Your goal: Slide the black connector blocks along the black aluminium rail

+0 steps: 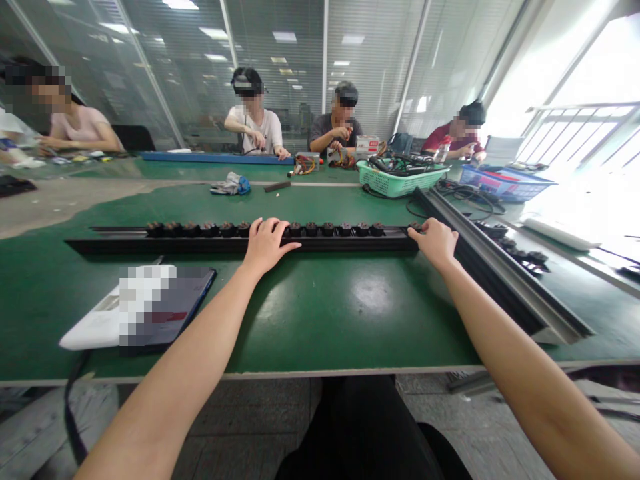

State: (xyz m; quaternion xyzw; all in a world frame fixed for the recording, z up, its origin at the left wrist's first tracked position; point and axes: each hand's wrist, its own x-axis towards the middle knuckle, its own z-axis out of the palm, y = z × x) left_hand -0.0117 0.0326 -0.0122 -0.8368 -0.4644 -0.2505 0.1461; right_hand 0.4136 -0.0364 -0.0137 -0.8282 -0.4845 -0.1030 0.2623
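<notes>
A long black metal rail (210, 247) lies across the green table, with a row of round black socket-like parts (327, 229) along it. My left hand (267, 245) lies over the middle of the rail, its fingers across the top and its thumb along the front side, gripping it. At the rail's right end, my right hand (437, 241) is closed, thumb and fingertips pinching a round black part at the rail. The fingers partly cover that part. Whether it is seated in the rail I cannot tell.
A second long rail (510, 280) lies slanted at right, with loose black parts (533, 260) beyond it. A white device on a dark folder (193, 307) lies front left. Farther back are a glove (231, 184), a green basket (400, 180) of cables and a blue basket (505, 185). Several people sit opposite.
</notes>
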